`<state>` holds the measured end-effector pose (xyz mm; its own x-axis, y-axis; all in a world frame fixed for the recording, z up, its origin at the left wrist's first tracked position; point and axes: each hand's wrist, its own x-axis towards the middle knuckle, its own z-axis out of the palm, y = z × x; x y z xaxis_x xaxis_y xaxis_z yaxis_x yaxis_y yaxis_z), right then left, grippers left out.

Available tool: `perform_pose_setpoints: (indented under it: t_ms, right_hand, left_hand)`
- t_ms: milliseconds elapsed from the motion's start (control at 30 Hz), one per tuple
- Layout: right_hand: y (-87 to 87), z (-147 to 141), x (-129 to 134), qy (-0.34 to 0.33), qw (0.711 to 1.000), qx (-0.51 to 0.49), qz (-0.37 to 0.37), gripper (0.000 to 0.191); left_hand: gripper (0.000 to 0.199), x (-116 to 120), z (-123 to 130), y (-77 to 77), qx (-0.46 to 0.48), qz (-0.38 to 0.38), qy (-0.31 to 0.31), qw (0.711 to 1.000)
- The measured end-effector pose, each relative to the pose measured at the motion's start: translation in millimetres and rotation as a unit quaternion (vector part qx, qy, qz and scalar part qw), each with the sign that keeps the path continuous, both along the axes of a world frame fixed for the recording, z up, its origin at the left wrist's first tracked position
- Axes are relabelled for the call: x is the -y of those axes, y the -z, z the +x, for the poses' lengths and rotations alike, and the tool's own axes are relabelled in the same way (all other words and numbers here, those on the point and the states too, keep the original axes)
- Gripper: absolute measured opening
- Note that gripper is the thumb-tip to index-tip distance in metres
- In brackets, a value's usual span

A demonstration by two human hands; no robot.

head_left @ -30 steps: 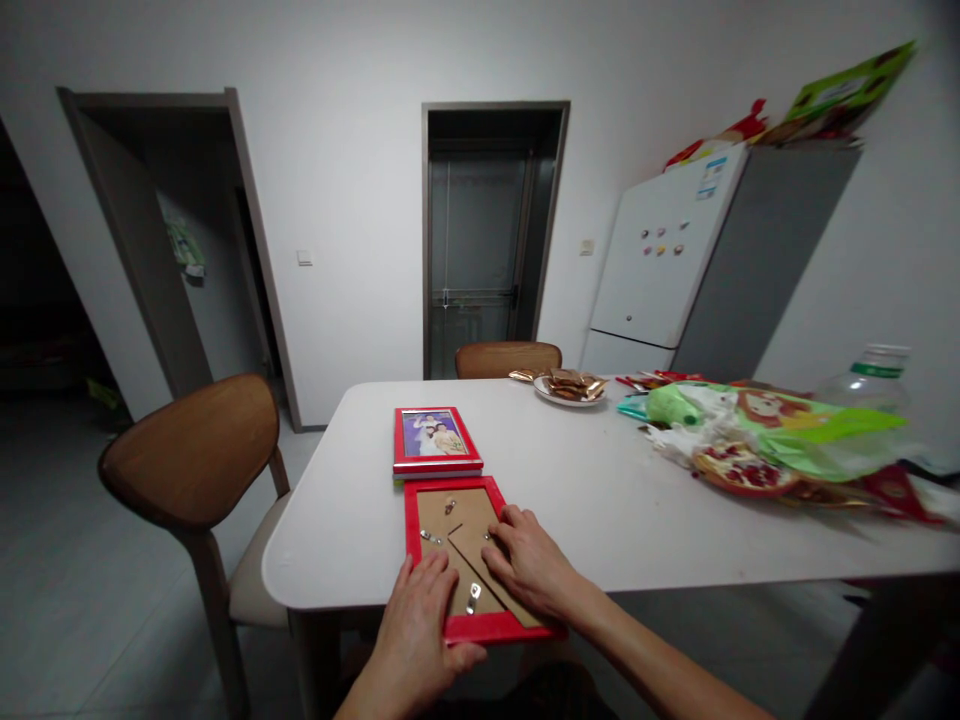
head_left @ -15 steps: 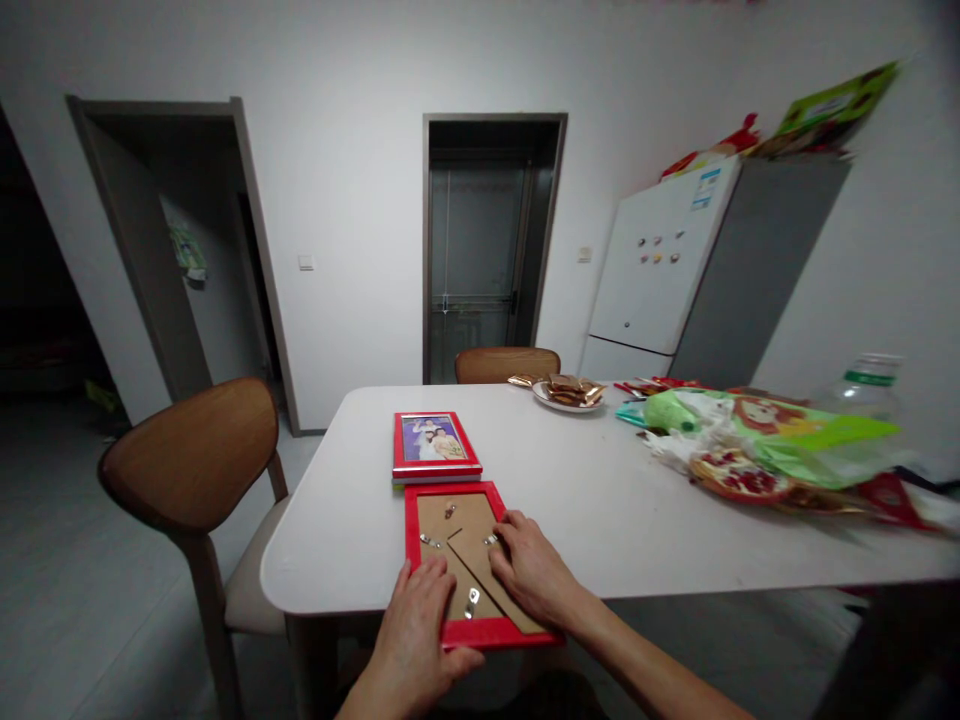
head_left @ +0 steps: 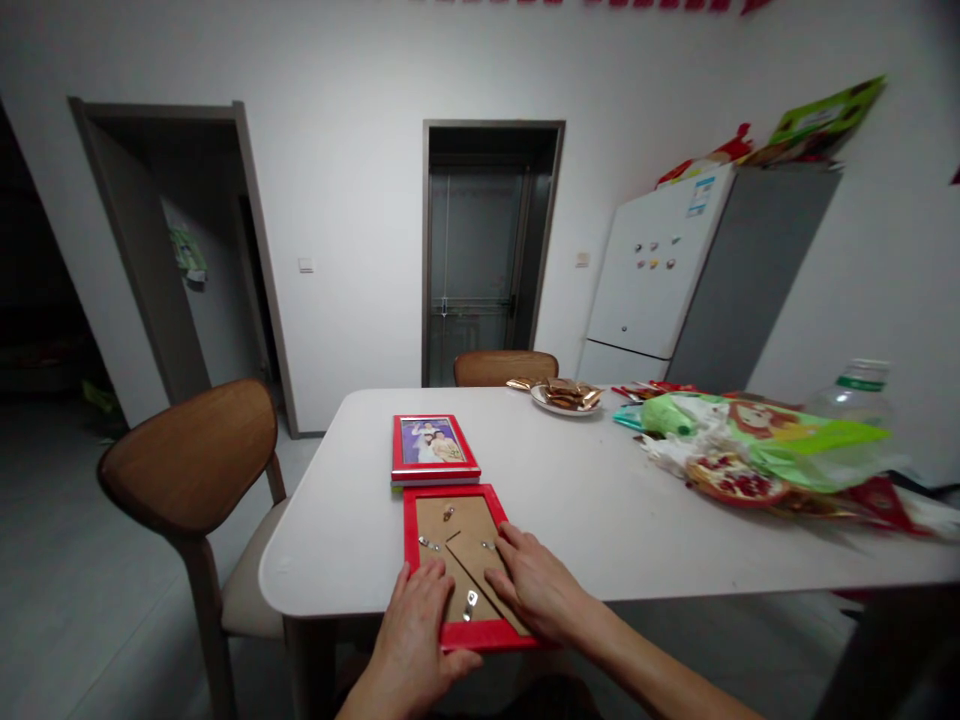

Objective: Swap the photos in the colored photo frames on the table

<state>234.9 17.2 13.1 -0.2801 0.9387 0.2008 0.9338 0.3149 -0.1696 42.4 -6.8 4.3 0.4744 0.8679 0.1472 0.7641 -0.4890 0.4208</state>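
Observation:
A red picture frame (head_left: pixel 480 634) lies face down at the table's near edge, with its brown backboard (head_left: pixel 469 535) and small metal clips showing. My left hand (head_left: pixel 420 615) grips its near left corner, fingers over the back and thumb along the front edge. Across the right edge rests my right hand (head_left: pixel 544 585), with index finger and thumb apart on either side of the right clip (head_left: pixel 487 545). A diagonal stand piece, partly under that hand, is outlined by a dark slot. Just beyond, touching or nearly so, sits a second red picture frame (head_left: pixel 435 445), its photo facing up.
A white table (head_left: pixel 600 520) bears a plate of wrapped snacks (head_left: pixel 566 398) at the back. On the right are a cut pomegranate (head_left: pixel 735 480), a green plastic bag (head_left: pixel 795 440) and a clear bottle (head_left: pixel 855 390). A wooden chair (head_left: pixel 195 450) stands left, another chair (head_left: pixel 506 368) behind.
My right hand's fingers have spread and moved slightly down and right, off the right clip. My left hand and the frames stay put. The view has tilted up a little.

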Motion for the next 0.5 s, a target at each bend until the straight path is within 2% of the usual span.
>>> perform_pose_setpoints:
  t_ms: [133, 300, 500]
  right_hand:
    - [-3.1, -2.7, 11.8, 0.010, 1.000, -0.014, 0.002, 0.044]
    - [-12.0, -22.4, 35.5, -0.146, 0.988, -0.049, -0.012, 0.031]
    - [-7.1, -21.7, 38.6, -0.194, 0.980, -0.048, 0.009, 0.023]
  left_hand:
    - [0.070, -0.1, -0.6, 3.9, 0.010, 0.007, 0.002, 1.000]
    - [0.061, -2.5, -2.2, 10.0, 0.021, 0.029, 0.013, 0.999]
    - [0.064, -3.7, -3.2, 13.4, 0.016, 0.036, 0.019, 0.999]
